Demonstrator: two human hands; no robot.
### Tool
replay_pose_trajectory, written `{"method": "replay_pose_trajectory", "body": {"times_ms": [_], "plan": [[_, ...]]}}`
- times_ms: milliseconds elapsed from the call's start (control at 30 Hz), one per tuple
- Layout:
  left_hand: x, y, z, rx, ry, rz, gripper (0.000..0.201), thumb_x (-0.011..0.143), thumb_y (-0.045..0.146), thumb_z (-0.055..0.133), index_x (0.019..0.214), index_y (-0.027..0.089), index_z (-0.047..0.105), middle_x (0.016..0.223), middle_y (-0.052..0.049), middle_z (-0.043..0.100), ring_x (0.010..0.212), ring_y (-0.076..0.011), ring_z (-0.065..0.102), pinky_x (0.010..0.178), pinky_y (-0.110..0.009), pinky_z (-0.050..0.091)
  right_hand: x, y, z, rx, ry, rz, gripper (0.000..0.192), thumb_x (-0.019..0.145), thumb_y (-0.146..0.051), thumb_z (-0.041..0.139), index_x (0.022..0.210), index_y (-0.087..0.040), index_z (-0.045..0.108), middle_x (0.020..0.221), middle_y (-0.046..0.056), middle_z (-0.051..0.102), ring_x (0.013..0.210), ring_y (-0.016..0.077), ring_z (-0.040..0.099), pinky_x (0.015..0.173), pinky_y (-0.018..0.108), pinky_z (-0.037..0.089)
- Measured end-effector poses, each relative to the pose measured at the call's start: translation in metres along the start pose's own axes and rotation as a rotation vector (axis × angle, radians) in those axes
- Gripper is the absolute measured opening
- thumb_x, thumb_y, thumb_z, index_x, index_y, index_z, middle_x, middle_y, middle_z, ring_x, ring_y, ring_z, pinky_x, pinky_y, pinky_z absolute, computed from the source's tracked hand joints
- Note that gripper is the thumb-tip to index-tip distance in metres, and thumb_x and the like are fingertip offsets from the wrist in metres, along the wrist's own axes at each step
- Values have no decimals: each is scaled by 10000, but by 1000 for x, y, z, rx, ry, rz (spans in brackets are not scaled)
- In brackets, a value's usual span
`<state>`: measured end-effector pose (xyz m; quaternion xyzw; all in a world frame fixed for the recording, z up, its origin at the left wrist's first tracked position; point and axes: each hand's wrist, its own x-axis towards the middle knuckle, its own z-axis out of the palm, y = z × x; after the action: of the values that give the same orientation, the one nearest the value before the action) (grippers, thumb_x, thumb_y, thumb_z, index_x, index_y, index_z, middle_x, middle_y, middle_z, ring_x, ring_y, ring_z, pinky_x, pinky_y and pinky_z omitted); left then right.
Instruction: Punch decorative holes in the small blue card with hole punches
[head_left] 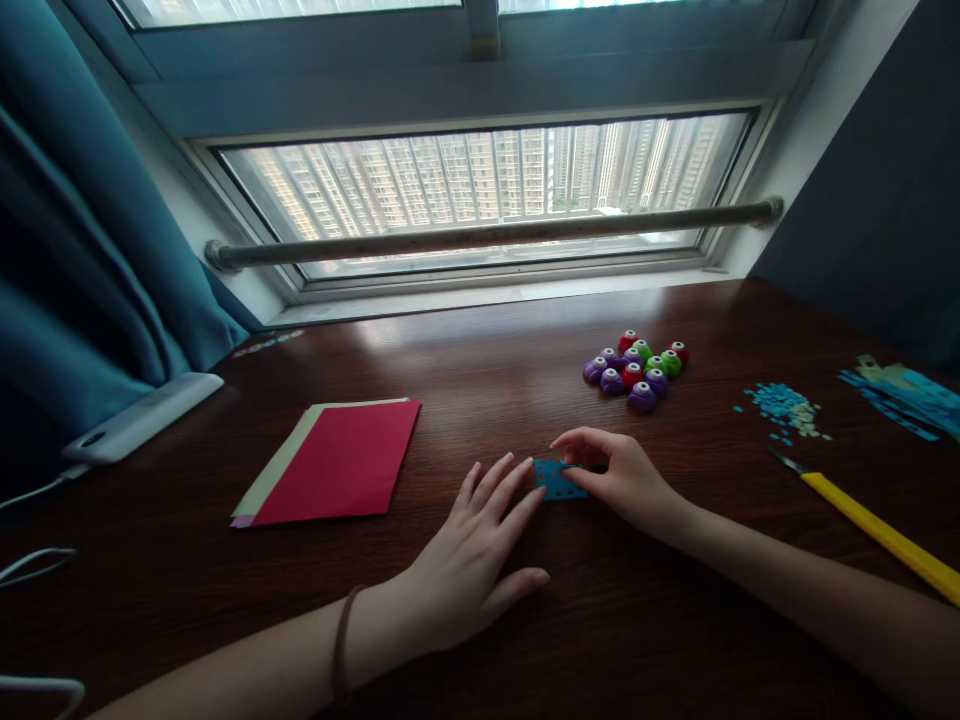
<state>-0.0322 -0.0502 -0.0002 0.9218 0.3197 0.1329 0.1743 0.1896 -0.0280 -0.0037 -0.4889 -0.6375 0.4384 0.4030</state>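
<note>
A small piece of blue paper (pixel 553 482) with punched-looking holes lies on the brown table between my hands. My left hand (pixel 480 550) is laid flat with fingers spread, its fingertips at the left edge of that paper. Over the paper's right part, my right hand (pixel 619 480) is curled, thumb and forefinger close together. Whatever sits between those fingertips is too small to make out. Beyond my right hand stands a cluster of small rounded purple, red and green pieces (pixel 641 397) with white, dark-centred tops.
Red and cream paper sheets (pixel 337 465) are stacked on the left. To the right are blue and cream paper bits (pixel 784 405), a yellow-handled cutter (pixel 877 530) and paper strips (pixel 911 390). A white power strip (pixel 146 418) lies by the curtain (pixel 97 220).
</note>
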Motion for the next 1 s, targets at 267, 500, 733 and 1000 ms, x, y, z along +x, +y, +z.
{"method": "replay_pose_trajectory", "body": {"times_ms": [267, 500, 733, 1000], "plan": [[0, 9, 1, -1292, 87, -294, 136, 844, 279, 574, 888, 151, 586, 857, -24, 571, 812, -129, 557, 756, -239, 467, -31, -29, 23, 693, -163, 283, 431, 622, -204, 751, 1022, -180, 591, 948, 59, 635, 889, 189, 597, 755, 288, 499], [-5, 11, 3, -1588, 144, -302, 47, 793, 191, 645, 819, 158, 666, 823, -16, 637, 777, -107, 576, 743, -212, 454, -37, -36, 23, 906, -55, 468, 412, 625, -163, 733, 1016, -172, 603, 976, 71, 601, 843, 172, 611, 733, 257, 519], [-3, 18, -2, -1667, 200, -385, 71, 744, 179, 693, 721, 130, 647, 735, -5, 647, 680, -95, 575, 682, -207, 456, -44, -32, 25, 632, 24, 251, 455, 689, -213, 700, 1118, -232, 551, 993, 70, 577, 856, 197, 609, 744, 327, 536], [-4, 22, -4, -1622, 236, -494, 119, 729, 192, 702, 683, 123, 617, 697, 0, 621, 647, -88, 532, 644, -193, 419, -52, -34, 22, -91, -11, -340, 295, 772, -253, 644, 1067, -259, 641, 1301, 70, 448, 1055, 240, 534, 882, 368, 475]]}}
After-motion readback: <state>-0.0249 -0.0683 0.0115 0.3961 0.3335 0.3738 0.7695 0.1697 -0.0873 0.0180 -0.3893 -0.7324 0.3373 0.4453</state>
